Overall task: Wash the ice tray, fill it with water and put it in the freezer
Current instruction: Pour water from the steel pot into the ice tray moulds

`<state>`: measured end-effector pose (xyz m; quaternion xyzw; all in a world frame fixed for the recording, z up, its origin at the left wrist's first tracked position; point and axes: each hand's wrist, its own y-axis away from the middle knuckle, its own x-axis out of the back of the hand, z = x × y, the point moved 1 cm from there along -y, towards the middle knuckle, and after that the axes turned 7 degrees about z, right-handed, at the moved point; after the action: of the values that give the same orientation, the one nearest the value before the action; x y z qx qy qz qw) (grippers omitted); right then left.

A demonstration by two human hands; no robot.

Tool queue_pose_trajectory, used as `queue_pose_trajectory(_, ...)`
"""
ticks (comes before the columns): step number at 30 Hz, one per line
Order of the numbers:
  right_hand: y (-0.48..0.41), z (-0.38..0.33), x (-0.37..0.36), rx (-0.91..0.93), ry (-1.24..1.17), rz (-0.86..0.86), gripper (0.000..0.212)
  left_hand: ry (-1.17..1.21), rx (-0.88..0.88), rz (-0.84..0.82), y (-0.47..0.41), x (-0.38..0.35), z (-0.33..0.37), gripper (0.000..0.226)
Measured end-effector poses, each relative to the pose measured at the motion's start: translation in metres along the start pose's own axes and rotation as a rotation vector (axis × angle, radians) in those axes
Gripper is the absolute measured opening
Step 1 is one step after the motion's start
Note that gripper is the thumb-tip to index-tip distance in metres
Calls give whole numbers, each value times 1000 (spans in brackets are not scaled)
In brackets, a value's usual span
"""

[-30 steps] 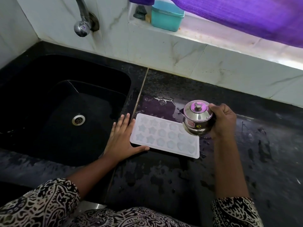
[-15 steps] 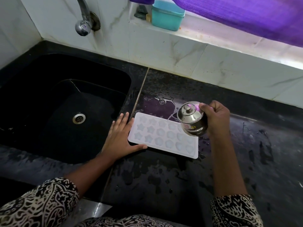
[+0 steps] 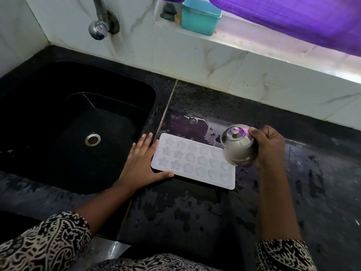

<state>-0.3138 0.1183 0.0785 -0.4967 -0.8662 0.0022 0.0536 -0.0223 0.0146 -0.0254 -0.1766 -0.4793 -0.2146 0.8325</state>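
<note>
A white ice tray point(image 3: 192, 162) with star and heart moulds lies flat on the wet black counter point(image 3: 195, 212), just right of the sink. My left hand point(image 3: 141, 163) lies flat against the tray's left end, fingers straight, thumb along its near edge. My right hand point(image 3: 270, 146) grips a small lidded steel pot point(image 3: 237, 148), held tilted toward the left over the tray's right end. Whether water is leaving the pot, I cannot tell.
A black sink point(image 3: 78, 122) with a steel drain point(image 3: 92, 139) fills the left. A tap point(image 3: 98, 26) juts from the white tiled wall above it. A teal box point(image 3: 201, 16) sits on the ledge under a purple cloth point(image 3: 302, 18). Water is pooled behind the tray.
My right hand has tipped the steel pot further over toward the tray, its lid now facing more to the left. My left hand and the tray have stayed put.
</note>
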Motion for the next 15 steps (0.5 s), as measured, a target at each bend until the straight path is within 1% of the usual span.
queue_pose_trajectory(8, 6, -3, -1, 15, 10, -3, 35, -9, 3, -4, 0, 0, 0, 129)
queue_pose_trajectory(11, 5, -4, -4, 21, 63, -16, 31, -17, 4, 0, 0, 0, 0, 129)
queue_pose_trajectory(15, 5, -6, -7, 18, 87, -3, 32, -22, 3, 2, 0, 0, -1, 128)
